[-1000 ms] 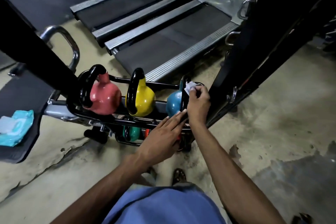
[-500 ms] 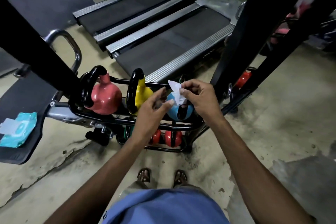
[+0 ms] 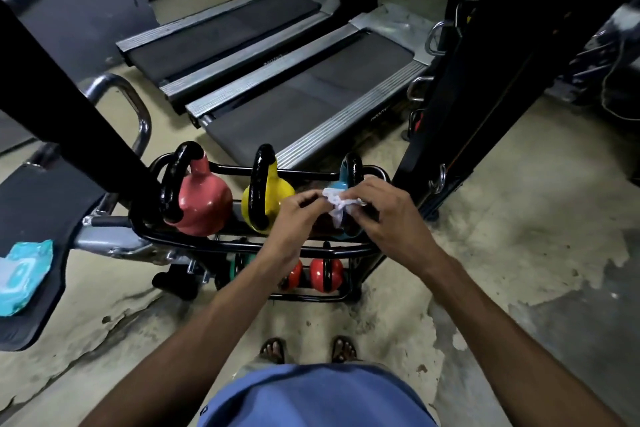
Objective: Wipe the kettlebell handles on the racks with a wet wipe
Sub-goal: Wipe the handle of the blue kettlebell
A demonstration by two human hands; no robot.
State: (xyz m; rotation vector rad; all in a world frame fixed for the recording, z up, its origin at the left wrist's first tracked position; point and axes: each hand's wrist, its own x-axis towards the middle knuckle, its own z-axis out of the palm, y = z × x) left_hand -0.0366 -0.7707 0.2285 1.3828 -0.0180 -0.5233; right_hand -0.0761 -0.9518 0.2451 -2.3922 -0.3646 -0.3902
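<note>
**Kettlebell handles on the rack, wipe held between both hands**

Kettlebell handles, black and glossy, stand up from three weights on the top tier of a black tubular steel rack point(image 3: 346, 248). The crumpled white wet wipe point(image 3: 337, 203) is pinched between both hands, above the rack's top tier and in front of the blue kettlebell point(image 3: 341, 184). The left hand point(image 3: 294, 215) grips the wipe's left end with its fingertips closed on it; the right hand point(image 3: 384, 215) grips the right end the same way, fingers curled. Whether the wipe touches the blue kettlebell's handle point(image 3: 354, 166) just beyond the hands cannot be told.

Just left of the left hand sits the yellow kettlebell point(image 3: 273, 194), its black handle point(image 3: 261, 184) arching up beside the knuckles. Further left is the pink kettlebell point(image 3: 202, 204) with its own black handle point(image 3: 173, 184). Below the hands, on the lower tier, lie small red kettlebells point(image 3: 325, 274), and a green one point(image 3: 239, 262) shows to their left, partly hidden by the left forearm.

Well to the left of the hands, a teal pack of wet wipes point(image 3: 22, 274) rests on a dark padded surface point(image 3: 45, 204). Beyond the hands lie two treadmill decks point(image 3: 304, 90) on the concrete floor point(image 3: 519, 236).
</note>
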